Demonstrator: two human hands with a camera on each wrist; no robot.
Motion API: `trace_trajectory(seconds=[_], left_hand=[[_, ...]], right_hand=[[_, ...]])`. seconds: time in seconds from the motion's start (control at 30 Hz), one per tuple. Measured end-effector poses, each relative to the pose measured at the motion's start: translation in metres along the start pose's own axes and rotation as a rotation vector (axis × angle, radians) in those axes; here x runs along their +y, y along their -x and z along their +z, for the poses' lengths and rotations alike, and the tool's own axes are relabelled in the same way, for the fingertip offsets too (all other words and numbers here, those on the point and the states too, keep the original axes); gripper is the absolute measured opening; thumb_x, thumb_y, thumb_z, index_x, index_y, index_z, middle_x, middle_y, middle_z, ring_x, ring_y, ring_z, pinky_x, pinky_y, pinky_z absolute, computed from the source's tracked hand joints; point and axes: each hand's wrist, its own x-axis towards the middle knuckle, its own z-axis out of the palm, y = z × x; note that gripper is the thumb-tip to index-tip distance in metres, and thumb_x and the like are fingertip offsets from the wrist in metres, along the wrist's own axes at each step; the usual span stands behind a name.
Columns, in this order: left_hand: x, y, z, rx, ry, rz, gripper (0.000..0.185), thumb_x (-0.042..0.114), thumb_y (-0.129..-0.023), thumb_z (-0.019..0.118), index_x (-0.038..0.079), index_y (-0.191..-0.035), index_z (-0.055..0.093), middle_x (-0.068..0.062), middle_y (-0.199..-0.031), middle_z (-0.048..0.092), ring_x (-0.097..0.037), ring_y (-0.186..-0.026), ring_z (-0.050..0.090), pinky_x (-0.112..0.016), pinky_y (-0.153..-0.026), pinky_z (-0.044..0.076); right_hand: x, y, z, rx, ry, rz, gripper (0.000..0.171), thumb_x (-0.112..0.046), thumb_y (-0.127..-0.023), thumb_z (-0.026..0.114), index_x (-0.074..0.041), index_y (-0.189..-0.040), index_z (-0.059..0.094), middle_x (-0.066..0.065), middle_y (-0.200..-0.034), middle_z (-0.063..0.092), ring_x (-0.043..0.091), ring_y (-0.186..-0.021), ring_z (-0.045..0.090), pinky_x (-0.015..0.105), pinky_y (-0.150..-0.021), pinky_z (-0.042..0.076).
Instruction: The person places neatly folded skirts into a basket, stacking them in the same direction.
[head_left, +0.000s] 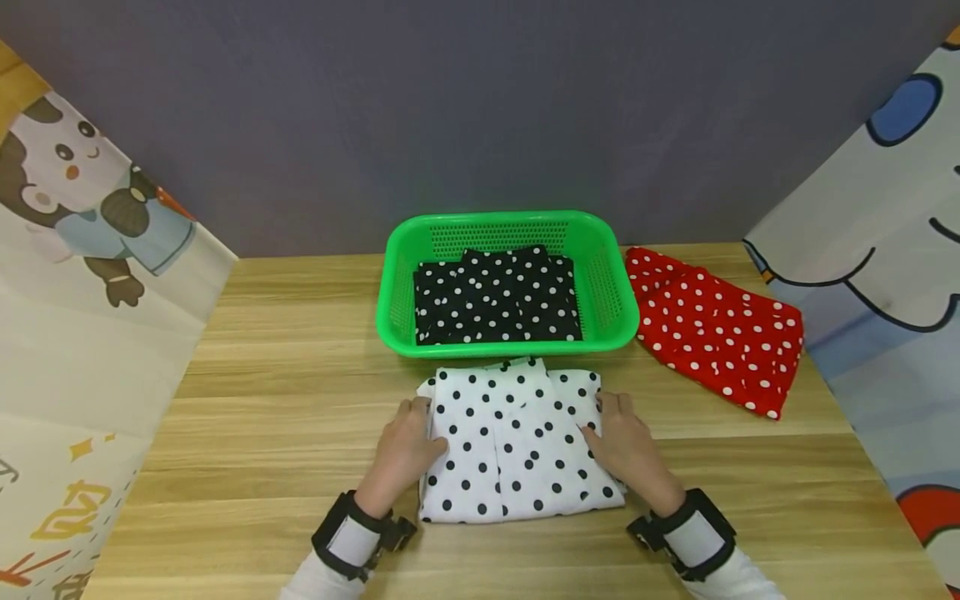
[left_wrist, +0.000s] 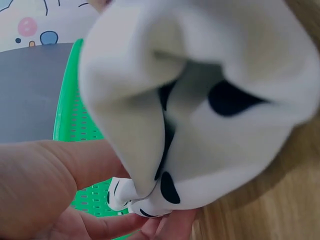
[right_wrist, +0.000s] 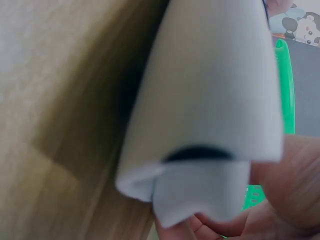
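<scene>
the white polka-dot garment [head_left: 517, 442] lies folded into a rough square on the wooden table [head_left: 285, 400], just in front of the green basket [head_left: 397, 283]. black dots cover it, and a seam runs down its middle. its slightly longer side runs left to right, the collar end pointing toward the basket. the left hand [head_left: 405, 454] grasps the garment's left edge, fingers curled under the cloth with the thumb on top; the right hand [head_left: 630, 446] clasps the right edge the same way. a folded black dotted cloth [head_left: 498, 296] sits in the basket, and a red dotted cloth [head_left: 712, 329] lies to its right.
</scene>
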Motion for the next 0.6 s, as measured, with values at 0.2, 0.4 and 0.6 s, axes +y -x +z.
trace_trajectory(seconds=[0.2, 0.4, 0.6], left_hand=[[0.001, 0.000, 0.003, -0.005, 0.015, 0.003, 0.055, 0.007, -0.069, 0.070, -0.007, -0.119, 0.050, -0.019, -0.102, 0.060, -0.025, -0.080, 0.058, -0.033, -0.063, 0.051], [0.001, 0.004, 0.001, -0.004, 0.043, 0.020, 0.046, 0.004, -0.071, 0.067, -0.004, -0.114, 0.053, -0.014, -0.095, 0.061, -0.022, -0.076, 0.056, -0.032, -0.061, 0.048], [0.003, 0.012, -0.003, 0.002, 0.046, 0.032, 0.041, 0.006, -0.073, 0.068, -0.001, -0.111, 0.054, -0.007, -0.086, 0.058, -0.019, -0.072, 0.053, -0.029, -0.059, 0.045]], right_hand=[[0.000, -0.002, 0.003, -0.033, -0.049, 0.003, 0.051, -0.015, -0.088, 0.058, 0.007, -0.129, 0.038, 0.025, -0.123, 0.047, 0.034, -0.099, 0.054, 0.048, -0.083, 0.049], [0.002, 0.000, 0.005, -0.018, -0.073, -0.022, 0.037, -0.011, -0.087, 0.058, 0.003, -0.120, 0.046, 0.018, -0.108, 0.057, 0.026, -0.089, 0.056, 0.043, -0.077, 0.052], [0.004, 0.005, 0.005, -0.022, -0.105, -0.020, 0.034, -0.010, -0.087, 0.057, -0.001, -0.118, 0.047, 0.012, -0.099, 0.057, 0.022, -0.082, 0.051, 0.035, -0.068, 0.048]])
